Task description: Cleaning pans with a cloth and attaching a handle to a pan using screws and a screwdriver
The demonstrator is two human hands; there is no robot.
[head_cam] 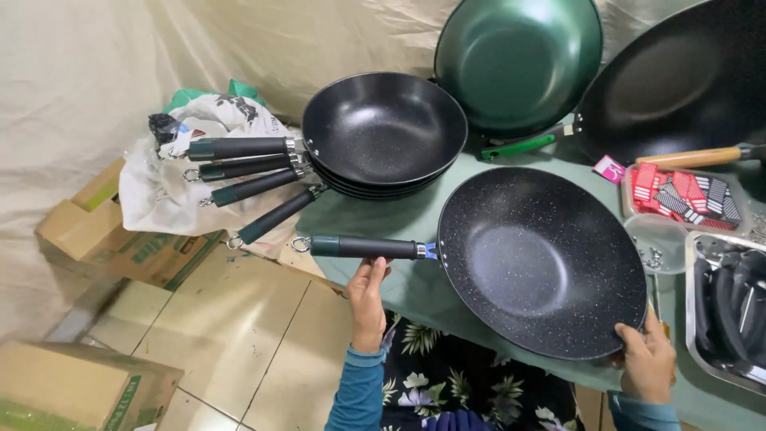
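Note:
A black speckled wok (542, 259) lies on the green-covered table (399, 219), its dark handle (363, 247) pointing left. My left hand (368, 297) reaches up under the handle, fingers curled around it from below. At the wok's near right rim sits my right hand (646, 361), gripping the edge. Just beyond the wok is a stack of several similar black woks (384, 132), their handles fanned out to the left.
A green wok (517, 60) and a large black wok with a wooden handle (678, 84) stand at the back. Trays of red-and-black parts (688, 195), screws (656, 239) and black handles (730, 307) line the right. Cardboard boxes (112, 239) and a plastic bag (199, 172) lie left on the tiled floor.

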